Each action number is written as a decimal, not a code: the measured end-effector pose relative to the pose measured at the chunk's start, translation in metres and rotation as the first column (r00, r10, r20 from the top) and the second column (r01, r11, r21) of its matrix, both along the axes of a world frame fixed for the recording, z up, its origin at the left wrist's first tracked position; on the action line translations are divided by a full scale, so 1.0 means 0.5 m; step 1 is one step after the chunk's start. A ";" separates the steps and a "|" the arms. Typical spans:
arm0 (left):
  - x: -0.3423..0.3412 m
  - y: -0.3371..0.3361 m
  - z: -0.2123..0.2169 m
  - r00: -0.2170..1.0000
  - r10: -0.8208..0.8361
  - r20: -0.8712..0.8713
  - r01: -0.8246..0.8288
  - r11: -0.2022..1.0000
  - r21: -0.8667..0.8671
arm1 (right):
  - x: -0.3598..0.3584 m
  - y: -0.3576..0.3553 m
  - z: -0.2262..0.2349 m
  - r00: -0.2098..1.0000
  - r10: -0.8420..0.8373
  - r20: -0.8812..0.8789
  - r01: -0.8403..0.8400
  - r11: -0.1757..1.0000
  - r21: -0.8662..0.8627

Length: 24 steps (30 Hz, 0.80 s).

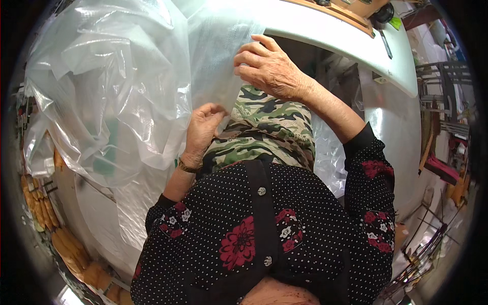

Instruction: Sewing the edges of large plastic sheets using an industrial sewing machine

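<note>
A large sheet of clear plastic film [122, 66] hangs in loose folds on the left and runs over the table's front edge. Its right-hand edge slants down across my lap. My right hand [272, 71] is up by the table edge, its fingers curled over that edge of the film. Lower and to the left, my left hand [202, 129] pinches the film near my lap; its fingertips are slightly blurred. Camouflage-patterned cloth [264, 134] covers my lap beneath both hands.
A pale table [330, 25] with a rounded corner stands ahead. On it are a wooden tray [351, 18] and a dark slim tool [386, 44]. More clear plastic [330, 162] hangs at my right. Metal racks [447, 91] stand far right; orange-brown objects [71, 249] line the lower left.
</note>
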<state>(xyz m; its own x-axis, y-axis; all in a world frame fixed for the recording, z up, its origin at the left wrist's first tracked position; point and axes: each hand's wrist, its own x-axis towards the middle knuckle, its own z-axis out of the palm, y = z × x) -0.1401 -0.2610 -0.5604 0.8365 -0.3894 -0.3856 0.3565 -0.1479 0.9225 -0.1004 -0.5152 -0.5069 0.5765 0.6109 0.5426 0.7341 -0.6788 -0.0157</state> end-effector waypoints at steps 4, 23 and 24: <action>-0.031 -0.004 0.008 0.992 0.129 0.001 -0.128 0.985 -0.120 | 0.006 0.013 -0.001 0.990 0.077 -0.114 -0.088 0.992 -0.093; -0.035 -0.044 0.043 0.652 0.095 0.752 -0.268 0.957 0.112 | -0.022 0.047 0.009 0.966 0.098 -0.238 -0.117 0.991 -0.069; -0.036 -0.044 0.049 0.626 0.103 0.773 -0.265 0.961 0.086 | -0.024 0.048 0.009 0.965 0.107 -0.238 -0.128 0.989 -0.071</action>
<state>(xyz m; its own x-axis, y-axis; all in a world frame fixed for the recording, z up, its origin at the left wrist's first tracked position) -0.1582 -0.2828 -0.5361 0.9096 -0.1880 0.3706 -0.4144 -0.3436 0.8428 -0.1122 -0.4910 -0.5026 0.6022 0.7200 0.3449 0.7917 -0.5942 -0.1419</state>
